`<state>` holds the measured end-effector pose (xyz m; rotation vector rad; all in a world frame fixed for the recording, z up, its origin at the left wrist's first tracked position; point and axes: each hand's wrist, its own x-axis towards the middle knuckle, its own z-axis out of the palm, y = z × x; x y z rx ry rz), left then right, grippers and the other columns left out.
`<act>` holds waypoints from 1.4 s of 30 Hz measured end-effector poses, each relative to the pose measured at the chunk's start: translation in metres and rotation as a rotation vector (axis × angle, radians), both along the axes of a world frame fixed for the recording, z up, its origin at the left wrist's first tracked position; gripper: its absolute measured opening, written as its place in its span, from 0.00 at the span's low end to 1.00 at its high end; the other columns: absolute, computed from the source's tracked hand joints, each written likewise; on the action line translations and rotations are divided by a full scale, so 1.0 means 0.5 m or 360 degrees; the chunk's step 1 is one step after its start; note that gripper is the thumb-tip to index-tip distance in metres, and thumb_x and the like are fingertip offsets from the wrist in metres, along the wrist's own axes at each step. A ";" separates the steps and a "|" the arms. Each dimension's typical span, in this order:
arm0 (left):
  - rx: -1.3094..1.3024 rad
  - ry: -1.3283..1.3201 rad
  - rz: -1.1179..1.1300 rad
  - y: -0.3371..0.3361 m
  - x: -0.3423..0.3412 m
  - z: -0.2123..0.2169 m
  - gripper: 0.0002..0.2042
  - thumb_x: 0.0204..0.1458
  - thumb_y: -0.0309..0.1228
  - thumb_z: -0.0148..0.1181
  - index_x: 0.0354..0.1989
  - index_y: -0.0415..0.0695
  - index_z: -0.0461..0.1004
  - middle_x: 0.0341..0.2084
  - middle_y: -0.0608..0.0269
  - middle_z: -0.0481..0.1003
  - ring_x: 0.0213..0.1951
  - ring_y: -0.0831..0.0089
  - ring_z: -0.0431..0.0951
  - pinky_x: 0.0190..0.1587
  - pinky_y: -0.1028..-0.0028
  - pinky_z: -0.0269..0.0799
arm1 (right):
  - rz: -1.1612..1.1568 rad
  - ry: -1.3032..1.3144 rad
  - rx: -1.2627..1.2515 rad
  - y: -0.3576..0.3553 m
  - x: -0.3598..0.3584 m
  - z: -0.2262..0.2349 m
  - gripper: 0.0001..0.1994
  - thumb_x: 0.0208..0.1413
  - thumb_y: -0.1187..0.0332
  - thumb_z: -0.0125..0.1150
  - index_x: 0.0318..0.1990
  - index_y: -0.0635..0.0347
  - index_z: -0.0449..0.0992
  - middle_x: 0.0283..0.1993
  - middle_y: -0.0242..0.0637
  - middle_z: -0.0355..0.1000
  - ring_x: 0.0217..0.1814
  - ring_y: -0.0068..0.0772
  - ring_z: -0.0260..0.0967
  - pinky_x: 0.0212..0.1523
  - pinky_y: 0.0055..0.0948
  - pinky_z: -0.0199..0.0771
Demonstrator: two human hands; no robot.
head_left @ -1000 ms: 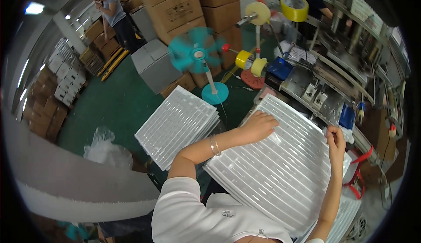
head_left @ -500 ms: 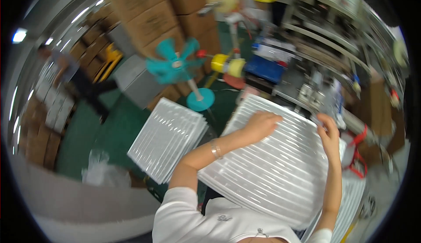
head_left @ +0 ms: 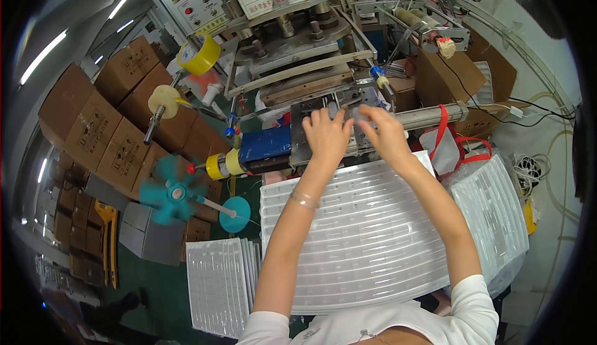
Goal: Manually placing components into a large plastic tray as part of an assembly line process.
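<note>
My left hand (head_left: pixel 326 135) reaches over the metal work plate (head_left: pixel 301 135) of a press machine, its fingers spread and pointing down. Close on its right, my right hand (head_left: pixel 387 135) is bent over the same plate with thumb and fingers apart. Small metal fittings (head_left: pixel 332 107) show between the hands; anything under the fingertips is hidden. Below my forearms lies a large stack of ribbed white plastic trays (head_left: pixel 367 233), small pieces dotting its rows. The press (head_left: pixel 305 52) stands above the plate, with a blue block (head_left: pixel 266 144) to the left.
More ribbed trays (head_left: pixel 217 283) are stacked at lower left, and wrapped trays (head_left: pixel 488 211) lie at right beside a bag with red straps (head_left: pixel 457 143). A teal fan (head_left: pixel 177 191), yellow tape rolls (head_left: pixel 199 54) and cardboard boxes (head_left: pixel 93 124) stand left. Cables (head_left: pixel 528 169) hang right.
The view has swung right toward the press. Both hands have gone from above the tray stack to the metal plate. The right fingers have spread.
</note>
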<state>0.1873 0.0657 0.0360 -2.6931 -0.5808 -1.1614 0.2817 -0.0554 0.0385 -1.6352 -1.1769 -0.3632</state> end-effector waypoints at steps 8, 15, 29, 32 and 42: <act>-0.0552 -0.0173 -0.0144 -0.025 -0.193 -0.003 0.12 0.47 0.29 0.61 0.42 0.49 0.75 0.21 0.64 0.72 0.29 0.67 0.70 0.39 0.67 0.58 | -0.0312 -0.0636 -0.0172 0.130 -0.006 -0.032 0.12 0.45 0.66 0.64 0.40 0.53 0.77 0.36 0.34 0.76 0.43 0.33 0.72 0.61 0.48 0.55; -0.1280 -0.0349 -0.0056 0.017 -0.351 -0.038 0.11 0.52 0.29 0.60 0.43 0.42 0.74 0.17 0.69 0.67 0.20 0.83 0.65 0.24 0.82 0.62 | -0.0298 -0.0404 -0.0264 0.065 -0.030 -0.034 0.23 0.54 0.60 0.56 0.57 0.55 0.65 0.54 0.39 0.68 0.59 0.41 0.61 0.62 0.48 0.51; -0.3493 -0.1214 -0.1155 -0.020 -0.429 -0.070 0.09 0.56 0.38 0.47 0.36 0.49 0.71 0.40 0.55 0.77 0.39 0.68 0.78 0.36 0.70 0.74 | 0.0958 -0.0979 -0.1022 -0.039 -0.274 -0.147 0.12 0.47 0.75 0.55 0.41 0.52 0.75 0.35 0.36 0.68 0.37 0.35 0.70 0.32 0.35 0.75; -0.3475 -0.1354 -0.1127 -0.025 -0.464 -0.070 0.08 0.54 0.36 0.47 0.34 0.48 0.71 0.38 0.56 0.77 0.39 0.68 0.78 0.38 0.68 0.75 | 0.0991 -0.0923 -0.1068 -0.032 -0.280 -0.142 0.12 0.45 0.77 0.57 0.40 0.54 0.75 0.36 0.37 0.69 0.38 0.38 0.70 0.34 0.37 0.75; -0.2993 -0.0768 -0.0923 -0.059 -0.447 -0.078 0.04 0.46 0.27 0.49 0.31 0.44 0.69 0.32 0.62 0.75 0.37 0.73 0.76 0.38 0.71 0.74 | 0.1045 0.0238 -0.0790 -0.021 -0.243 -0.103 0.10 0.46 0.81 0.55 0.36 0.63 0.64 0.38 0.39 0.68 0.31 0.31 0.66 0.33 0.26 0.68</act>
